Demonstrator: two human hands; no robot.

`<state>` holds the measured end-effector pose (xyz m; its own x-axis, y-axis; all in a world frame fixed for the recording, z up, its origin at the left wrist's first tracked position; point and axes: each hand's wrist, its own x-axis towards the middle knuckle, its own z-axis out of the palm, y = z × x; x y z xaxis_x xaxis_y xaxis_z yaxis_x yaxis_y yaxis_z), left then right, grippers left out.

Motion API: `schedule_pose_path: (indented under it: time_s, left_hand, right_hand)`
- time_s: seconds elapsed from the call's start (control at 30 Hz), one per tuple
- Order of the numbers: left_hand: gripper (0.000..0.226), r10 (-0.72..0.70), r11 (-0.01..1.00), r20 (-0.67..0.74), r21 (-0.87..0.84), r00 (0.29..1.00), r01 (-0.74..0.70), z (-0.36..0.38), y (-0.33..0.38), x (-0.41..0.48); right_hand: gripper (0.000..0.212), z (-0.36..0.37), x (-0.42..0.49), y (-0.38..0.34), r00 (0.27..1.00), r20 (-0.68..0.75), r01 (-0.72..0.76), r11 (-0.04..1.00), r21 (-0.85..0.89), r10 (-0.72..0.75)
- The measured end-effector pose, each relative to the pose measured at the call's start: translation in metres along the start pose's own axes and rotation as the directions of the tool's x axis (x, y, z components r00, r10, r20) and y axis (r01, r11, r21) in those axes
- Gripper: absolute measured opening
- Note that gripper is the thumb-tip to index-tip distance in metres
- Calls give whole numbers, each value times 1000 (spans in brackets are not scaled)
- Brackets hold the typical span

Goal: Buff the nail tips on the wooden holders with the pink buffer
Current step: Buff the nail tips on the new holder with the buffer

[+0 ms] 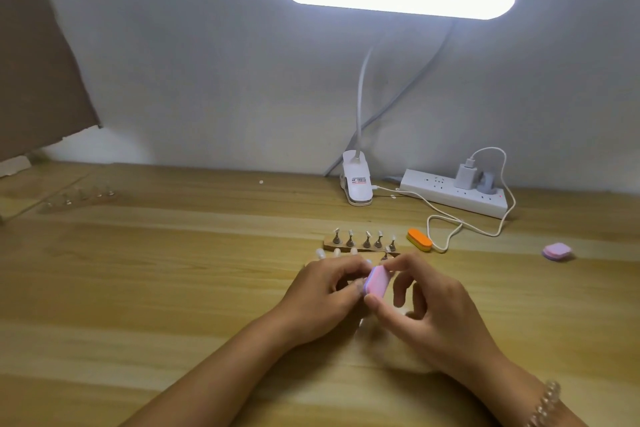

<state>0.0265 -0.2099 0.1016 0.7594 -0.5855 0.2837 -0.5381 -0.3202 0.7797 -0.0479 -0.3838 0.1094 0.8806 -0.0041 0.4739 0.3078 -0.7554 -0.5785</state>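
Pink buffer [377, 282] pinched end to end by right hand [436, 308], thumb near, forefinger far, other fingers loosely curled. Left hand [322, 295] curled against buffer's left edge; what it grips is hidden. Likely working one tip. Best done with short light strokes, flat face on the tip, left hand bracing. Nail tips [320, 253] stand just past the knuckles, wooden holder [375, 248] behind, orange buffer [419, 239] beside it. Table [173, 288] gives elbow room leftward and toward the body.
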Motion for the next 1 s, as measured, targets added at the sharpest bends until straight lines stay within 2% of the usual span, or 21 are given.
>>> schedule_pose_path:
  time_s: [0.13,0.3,0.43,0.6,0.73,0.87,1.0]
  left_hand:
    - [15,-1,1000,-15,10,1000,1,0,-1,0]
    - [16,-7,1000,-13,18,1000,8,0,-2,1]
    - [15,-16,1000,-18,-1,1000,16,0,-3,1]
    - [13,-24,998,-22,-50,999,23,1,-4,2]
    - [7,-32,998,-21,-53,999,31,3,-6,2]
    - [16,-39,998,-9,-43,999,39,2,-4,2]
    - [8,-37,998,-10,-49,999,37,3,-5,1]
  right_hand:
    - [34,-3,6,7,993,-56,-102,994,28,104]
    - [37,0,0,-1,1000,5,-9,1000,-23,9]
    - [31,-3,5,5,993,-37,-109,994,27,110]
    - [39,1,0,2,1000,6,-26,999,-36,26]
    - [36,-2,5,8,992,-42,-119,993,-10,119]
    - [39,2,1,3,1000,7,-23,998,-66,24]
    - [38,-1,5,8,993,-22,-113,994,9,113]
